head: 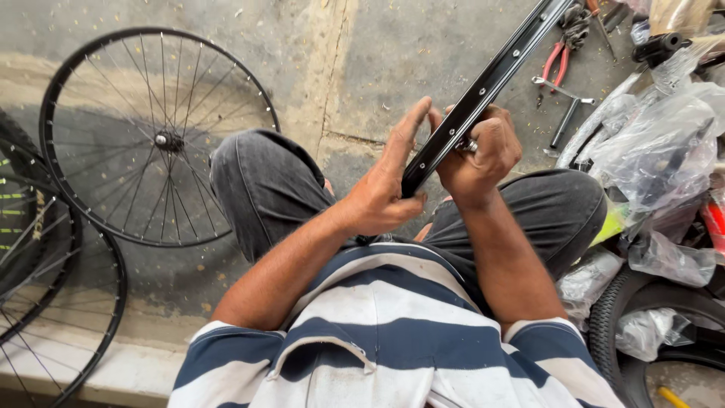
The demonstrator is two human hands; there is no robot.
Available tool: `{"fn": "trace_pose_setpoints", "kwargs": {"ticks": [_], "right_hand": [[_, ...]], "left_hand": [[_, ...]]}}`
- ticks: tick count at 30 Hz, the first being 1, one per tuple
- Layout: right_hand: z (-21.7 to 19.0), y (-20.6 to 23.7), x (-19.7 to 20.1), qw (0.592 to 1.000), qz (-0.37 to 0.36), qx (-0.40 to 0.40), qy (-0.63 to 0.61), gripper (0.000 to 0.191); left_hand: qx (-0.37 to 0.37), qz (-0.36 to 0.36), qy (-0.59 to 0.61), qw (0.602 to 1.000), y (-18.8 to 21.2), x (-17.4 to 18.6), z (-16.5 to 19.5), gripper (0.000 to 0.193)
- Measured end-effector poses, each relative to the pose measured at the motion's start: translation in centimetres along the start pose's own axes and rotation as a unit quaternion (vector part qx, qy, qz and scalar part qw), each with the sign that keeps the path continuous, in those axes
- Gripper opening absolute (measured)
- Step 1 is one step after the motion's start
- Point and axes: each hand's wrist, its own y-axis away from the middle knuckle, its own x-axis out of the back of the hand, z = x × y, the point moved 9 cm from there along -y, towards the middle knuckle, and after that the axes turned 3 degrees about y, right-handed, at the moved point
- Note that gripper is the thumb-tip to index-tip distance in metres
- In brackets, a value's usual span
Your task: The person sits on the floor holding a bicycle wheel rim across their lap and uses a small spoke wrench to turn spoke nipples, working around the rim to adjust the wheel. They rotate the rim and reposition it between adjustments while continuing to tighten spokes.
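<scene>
Rim [491,79] gripped in the closed right hand [479,155], left hand [385,185] open-fingered against it — it could slip down onto the knees.

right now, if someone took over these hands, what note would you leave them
Left hand: open, palm and fingers pressed flat along the black bicycle rim.
Right hand: closed around the rim, pinching a small silvery fitting at its inner face.
Rim: bare, no spokes or hub visible, slanting up from the lap.
Nearby: spoked wheel on the concrete to the left; red-handled pliers and a Y-shaped wrench ahead.
Done: not visible. Left: lacing, apparently.
</scene>
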Motion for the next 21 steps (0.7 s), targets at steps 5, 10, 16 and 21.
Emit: {"fn": "trace_pose_setpoints", "kwargs": {"ticks": [5, 10, 16, 21], "right_hand": [[7.2, 3.1, -1.4, 0.884, -0.125, -0.256, -0.372, 0.024], [7.8, 0.4, -4.9, 0.718, -0.298, -0.218, -0.59, 0.037], [4.0, -1.1, -6.3, 0.692, -0.365, -0.229, -0.579, 0.048], [2.8, -1.3, -0.4, 0.981, -0.049, -0.147, -0.117, 0.042]], "left_hand": [[0.009, -0.026, -0.005, 1.0, -1.0, 1.1, 0.7, 0.111], [0.008, 0.011, -0.067, 0.998, -0.9, 0.8, 0.8, 0.112], [0.019, 0.019, -0.013, 1.0, -0.4, 1.1, 0.3, 0.113], [0.022, 0.024, -0.021, 0.999, -0.4, 0.8, 0.3, 0.114]]}}
